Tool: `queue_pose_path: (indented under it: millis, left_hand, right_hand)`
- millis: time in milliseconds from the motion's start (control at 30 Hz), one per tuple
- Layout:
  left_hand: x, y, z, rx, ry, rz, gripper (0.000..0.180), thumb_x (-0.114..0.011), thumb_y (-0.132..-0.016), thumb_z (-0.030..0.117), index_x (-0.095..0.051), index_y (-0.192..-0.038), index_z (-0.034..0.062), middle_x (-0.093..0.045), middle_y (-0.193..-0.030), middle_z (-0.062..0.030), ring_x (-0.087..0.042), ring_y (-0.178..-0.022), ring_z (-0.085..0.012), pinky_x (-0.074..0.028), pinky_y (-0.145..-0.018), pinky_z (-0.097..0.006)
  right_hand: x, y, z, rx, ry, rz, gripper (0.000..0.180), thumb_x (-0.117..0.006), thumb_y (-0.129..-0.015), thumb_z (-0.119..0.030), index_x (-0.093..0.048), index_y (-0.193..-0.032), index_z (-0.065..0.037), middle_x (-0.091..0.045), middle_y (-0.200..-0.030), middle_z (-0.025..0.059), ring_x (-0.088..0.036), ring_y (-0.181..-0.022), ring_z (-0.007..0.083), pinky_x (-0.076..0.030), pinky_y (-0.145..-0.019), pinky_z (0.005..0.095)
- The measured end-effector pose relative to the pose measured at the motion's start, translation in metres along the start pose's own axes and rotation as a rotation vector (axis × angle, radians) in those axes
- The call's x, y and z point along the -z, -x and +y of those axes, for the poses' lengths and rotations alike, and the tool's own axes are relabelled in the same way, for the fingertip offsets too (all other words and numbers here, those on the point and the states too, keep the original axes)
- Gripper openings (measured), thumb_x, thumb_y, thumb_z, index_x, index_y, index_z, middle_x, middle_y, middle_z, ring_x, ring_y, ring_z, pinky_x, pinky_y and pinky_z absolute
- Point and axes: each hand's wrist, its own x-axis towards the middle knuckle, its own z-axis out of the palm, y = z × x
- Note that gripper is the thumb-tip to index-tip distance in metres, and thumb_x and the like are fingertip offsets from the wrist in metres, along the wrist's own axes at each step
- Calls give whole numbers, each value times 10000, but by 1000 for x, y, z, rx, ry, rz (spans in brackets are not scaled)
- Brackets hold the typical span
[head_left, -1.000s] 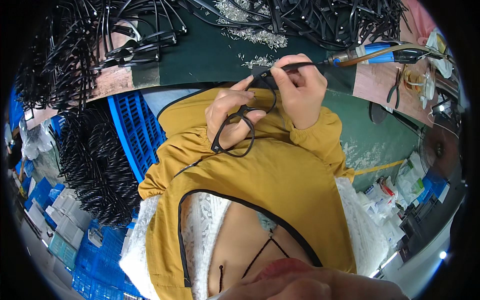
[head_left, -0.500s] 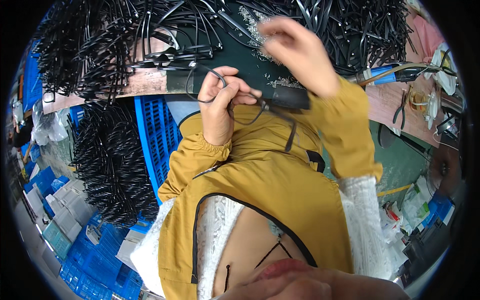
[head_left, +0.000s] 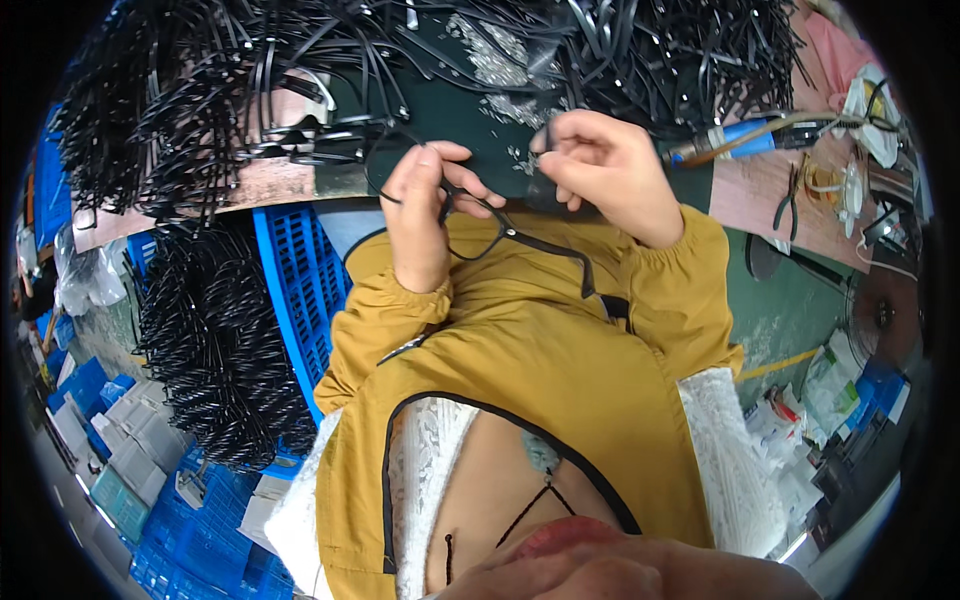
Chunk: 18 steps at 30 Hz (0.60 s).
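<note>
At the desk's [head_left: 480, 110] near edge, I see my left hand [head_left: 420, 215] and right hand [head_left: 605, 170] pinching a black eyeglass frame [head_left: 500, 225].

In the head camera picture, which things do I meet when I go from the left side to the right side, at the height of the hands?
Heap of black frame parts → blue crate → left hand on the black glasses frame → right hand → blue-handled tool → black pliers.
</note>
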Motion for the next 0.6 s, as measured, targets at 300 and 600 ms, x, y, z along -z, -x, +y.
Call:
queue_pose_path:
  millis: [300,600]
  left_hand:
    - [-38,17,-19,796,66,-478,467,-450,-1068,282,-640,-1324,-60,-653,-676,-127,-707,-609,-238,-505,-495,-230]
    - [-40,12,-17,732,-41,-489,434,-462,-1042,196,-621,-1350,-65,-670,-653,-114,-679,-546,-197,-441,-458,-210]
  right_hand:
    - [20,32,74,379,297,249,79,-635,-977,71,-645,-1055,79,-630,-1077,95,-657,-901,138,-578,-824,261]
    - [14,19,70,543,254,320,50,-699,-894,57,-689,-942,45,-691,-942,121,-697,-762,212,-577,-674,281]
